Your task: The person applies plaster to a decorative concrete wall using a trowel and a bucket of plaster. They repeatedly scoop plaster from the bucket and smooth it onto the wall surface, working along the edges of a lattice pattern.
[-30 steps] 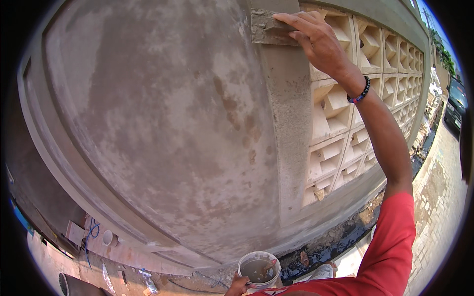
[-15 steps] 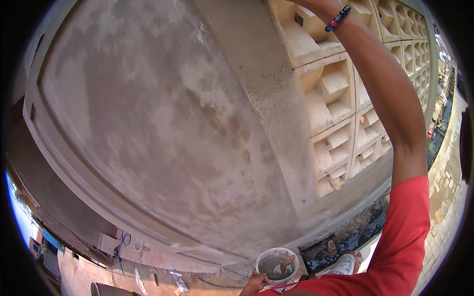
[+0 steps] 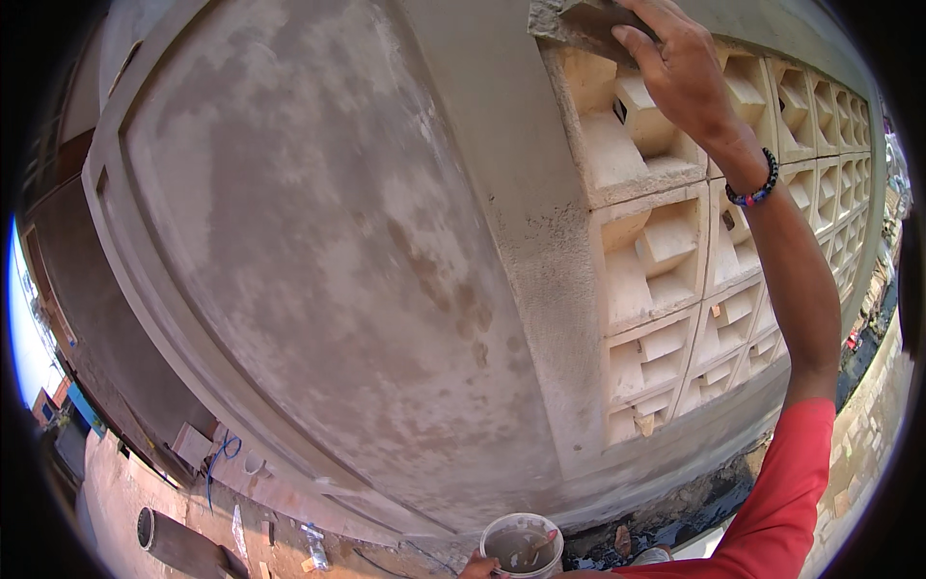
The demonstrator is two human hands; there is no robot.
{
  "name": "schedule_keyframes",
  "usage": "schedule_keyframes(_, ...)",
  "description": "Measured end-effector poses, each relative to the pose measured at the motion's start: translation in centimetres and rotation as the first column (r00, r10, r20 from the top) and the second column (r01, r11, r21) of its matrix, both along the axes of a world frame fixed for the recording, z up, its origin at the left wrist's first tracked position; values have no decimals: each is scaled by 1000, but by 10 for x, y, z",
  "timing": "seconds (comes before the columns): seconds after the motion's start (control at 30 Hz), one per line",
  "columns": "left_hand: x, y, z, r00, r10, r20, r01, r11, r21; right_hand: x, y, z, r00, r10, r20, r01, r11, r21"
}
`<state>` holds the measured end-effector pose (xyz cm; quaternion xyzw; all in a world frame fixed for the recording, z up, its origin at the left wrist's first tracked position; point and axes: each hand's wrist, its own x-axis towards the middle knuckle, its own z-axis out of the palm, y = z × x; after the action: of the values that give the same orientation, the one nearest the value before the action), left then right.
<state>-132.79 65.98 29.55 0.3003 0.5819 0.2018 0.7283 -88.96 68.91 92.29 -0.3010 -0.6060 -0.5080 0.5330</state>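
- Gripping a flat grey float [image 3: 579, 23], the fingers of the right hand [image 3: 683, 77] bend over its right end, thumb on the near side.
- The float is at the top, over the far left corner of a pale openwork block screen [image 3: 666, 256], beside a smooth grey plaster band [image 3: 463, 87]; whether it touches the surface I cannot tell.
- Lower left, the left hand [image 3: 477, 567] closes on the rim of a white bucket [image 3: 494, 529], though the bottom edge cuts most of that hand off.
- Grey, wet-looking material [image 3: 521, 548] lies in the bucket.
- A dark beaded bracelet [image 3: 755, 185] circles the right wrist, and a red sleeve [image 3: 786, 492] covers the upper arm.
- Left of the band spreads a blotchy grey wall panel [image 3: 318, 241].
- Right of the bucket runs a dark, wet ditch [image 3: 680, 533].
- Farther left, a dark cylinder [image 3: 183, 545] lies on the ground, near a blue cable [image 3: 228, 448].
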Motion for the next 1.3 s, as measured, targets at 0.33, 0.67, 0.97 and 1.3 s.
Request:
schedule_keyframes(0.33, 28, -7, 15, 999, -9, 40, 9, 1000, 2, -15, 64, 45, 963, -254, 92, 265, 954, -138)
schedule_keyframes(0.67, 31, -13, 24, 997, -79, 27, 79, 997, -3, -13, 45, 102, 985, -173, -2, 172, 978, -118)
schedule_keyframes(0.97, 23, -18, 26, 996, -87, -10, 86, 996, -6, -41, 49, -55, 984, 90, 153, -66, 986, -155)
schedule_keyframes(1.3, 23, -7, 46, 993, -111, -35, 111, 994, 22, 171, 20, 65, 735, -120, -668, 331, 923, 198)
